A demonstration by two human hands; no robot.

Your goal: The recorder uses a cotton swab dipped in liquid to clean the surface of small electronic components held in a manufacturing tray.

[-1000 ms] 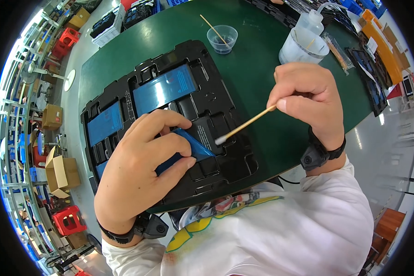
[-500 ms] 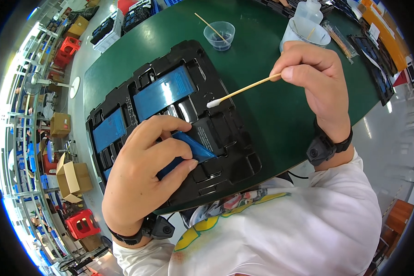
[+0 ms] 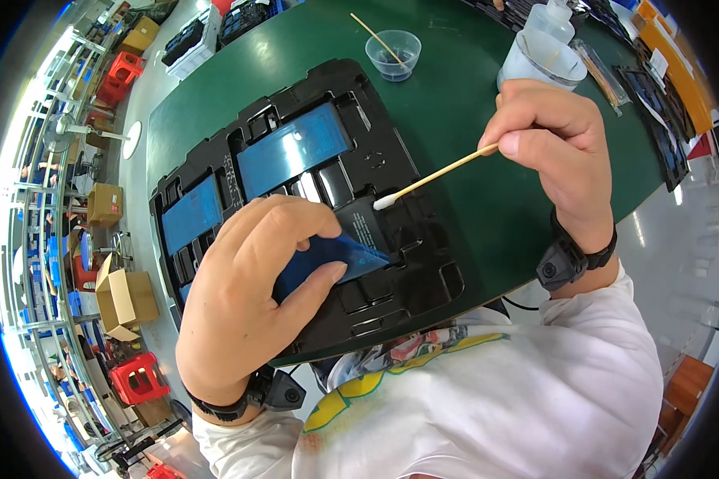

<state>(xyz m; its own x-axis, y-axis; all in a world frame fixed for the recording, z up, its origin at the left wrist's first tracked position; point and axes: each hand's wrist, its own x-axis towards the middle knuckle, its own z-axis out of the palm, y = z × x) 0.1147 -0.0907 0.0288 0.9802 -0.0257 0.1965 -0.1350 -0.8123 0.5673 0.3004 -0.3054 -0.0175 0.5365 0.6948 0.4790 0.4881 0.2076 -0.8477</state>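
Note:
A black moulded tray [image 3: 423, 281] lies on the green table, holding flat parts with shiny blue faces. My left hand [image 3: 252, 279] is over its near part, thumb and fingers closed on a blue protective film [image 3: 351, 259] lifted at an angle. Beside the film shows a flat black part [image 3: 365, 229] with small pale print. My right hand [image 3: 553, 152] pinches a wooden cotton swab [image 3: 443, 172] by the stick's end. The swab's white tip is at the black part's far right corner; I cannot tell whether it touches. Two blue-faced parts [image 3: 294, 152] sit farther off in the tray.
A clear plastic cup [image 3: 394, 57] with a stick in it stands beyond the tray. At the back right are a white tub [image 3: 539, 68], a squeeze bottle [image 3: 550, 22] and a bag of wooden sticks [image 3: 601, 76]. Shelving and red stools [image 3: 138, 379] stand left of the table.
The swab tip has come down and nearer, from the tray's rim to the black part's corner. My left fingers have spread somewhat along the film, which now stands up more.

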